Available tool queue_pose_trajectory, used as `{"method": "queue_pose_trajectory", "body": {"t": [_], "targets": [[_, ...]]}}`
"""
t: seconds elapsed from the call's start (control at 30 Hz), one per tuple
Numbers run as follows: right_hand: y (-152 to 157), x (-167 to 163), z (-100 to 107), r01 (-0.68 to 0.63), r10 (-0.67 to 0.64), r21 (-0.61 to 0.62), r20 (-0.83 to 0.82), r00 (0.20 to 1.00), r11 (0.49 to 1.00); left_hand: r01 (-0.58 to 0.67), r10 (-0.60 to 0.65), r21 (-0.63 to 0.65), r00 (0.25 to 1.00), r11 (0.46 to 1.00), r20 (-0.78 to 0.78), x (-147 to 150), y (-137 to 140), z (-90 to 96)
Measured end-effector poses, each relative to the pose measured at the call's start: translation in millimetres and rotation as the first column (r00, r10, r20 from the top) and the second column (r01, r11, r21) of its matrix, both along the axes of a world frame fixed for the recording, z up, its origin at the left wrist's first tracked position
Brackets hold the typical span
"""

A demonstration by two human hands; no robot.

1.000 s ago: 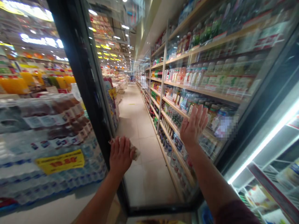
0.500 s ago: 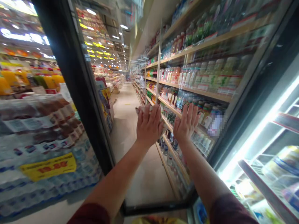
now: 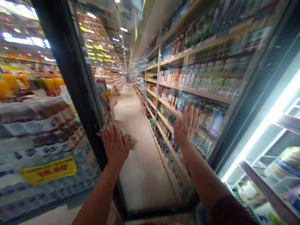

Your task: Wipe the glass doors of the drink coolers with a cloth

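Note:
A clear glass door [image 3: 145, 178] with a black frame [image 3: 67, 84] stands open in front of me. My left hand [image 3: 115, 145] presses a crumpled, pale cloth [image 3: 132, 142] flat on the pane, beside the left frame bar. Bits of the cloth stick out past the thumb and at the fingers' left side; the rest is hidden under the palm. Farther right, my right hand [image 3: 186, 128] lies palm-down on the glass with its fingers stretched and nothing visible in it.
Lit cooler racks [image 3: 260, 187] holding packaged goods are close on my right. Shelves of bottles [image 3: 171, 93] show through the pane, along an aisle floor [image 3: 131, 109]. Stacked bottle packs [image 3: 35, 134] with a yellow price sign [image 3: 48, 170] stand on the left.
My left hand has slid left and down across the glass with the cloth, from mid-pane to the left frame bar. My right hand has stayed in almost the same place.

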State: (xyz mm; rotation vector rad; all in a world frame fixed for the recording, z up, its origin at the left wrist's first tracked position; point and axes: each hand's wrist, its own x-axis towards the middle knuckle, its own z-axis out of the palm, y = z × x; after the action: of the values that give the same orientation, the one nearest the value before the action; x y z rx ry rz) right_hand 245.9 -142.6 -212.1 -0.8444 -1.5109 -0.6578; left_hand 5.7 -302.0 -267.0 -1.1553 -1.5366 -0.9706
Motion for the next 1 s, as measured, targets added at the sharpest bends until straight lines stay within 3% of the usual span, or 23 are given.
{"method": "queue_pose_trajectory", "body": {"t": [0.07,0.13,0.33,0.4,0.5,0.63,0.73,0.83,0.9,1.0], "targets": [[-0.2,-0.2,0.0,-0.003,0.003,-0.001,-0.003,1.000,1.000,-0.023,0.023,0.002,1.000,1.000,-0.002,0.1,0.9,-16.2],[0.2,-0.4,0.0,-0.002,0.002,0.013,-0.004,1.000,1.000,-0.047,0.047,0.004,0.999,0.999,-0.003,1.6,4.1,-11.7],[0.9,-1.3,-0.2,0.005,-0.005,0.008,-0.007,1.000,1.000,-0.039,0.039,0.026,0.999,0.999,0.007,22.3,24.0,70.9],[1.2,-1.5,-0.2,0.004,-0.004,0.007,-0.008,1.000,1.000,-0.016,0.016,0.026,1.000,1.000,0.008,41.2,35.6,83.1],[2.9,-1.1,-0.5,0.011,-0.011,0.013,-0.009,1.000,1.000,0.061,-0.066,-0.046,0.991,0.997,-0.120,77.5,54.0,70.7],[5.5,0.6,-0.6,0.017,-0.017,0.047,0.000,1.000,0.999,0.144,-0.203,-0.188,0.915,0.972,-0.349,109.4,66.7,44.1],[5.6,1.5,-0.4,0.003,-0.003,0.064,-0.004,1.000,0.998,0.147,-0.207,-0.195,0.917,0.970,-0.340,98.7,61.2,55.1],[4.3,1.9,-0.2,-0.005,0.005,0.065,-0.005,1.000,0.998,0.117,-0.148,-0.140,0.960,0.983,-0.238,65.3,45.7,82.6],[3.3,2.0,-0.2,-0.011,0.011,0.058,-0.002,1.000,0.998,0.065,-0.078,-0.095,0.986,0.993,-0.147,42.2,33.1,90.8],[2.1,2.0,-0.5,-0.026,0.027,0.060,-0.012,1.000,0.998,-0.008,0.007,-0.071,1.000,0.997,-0.014,20.3,16.6,65.0]]}}
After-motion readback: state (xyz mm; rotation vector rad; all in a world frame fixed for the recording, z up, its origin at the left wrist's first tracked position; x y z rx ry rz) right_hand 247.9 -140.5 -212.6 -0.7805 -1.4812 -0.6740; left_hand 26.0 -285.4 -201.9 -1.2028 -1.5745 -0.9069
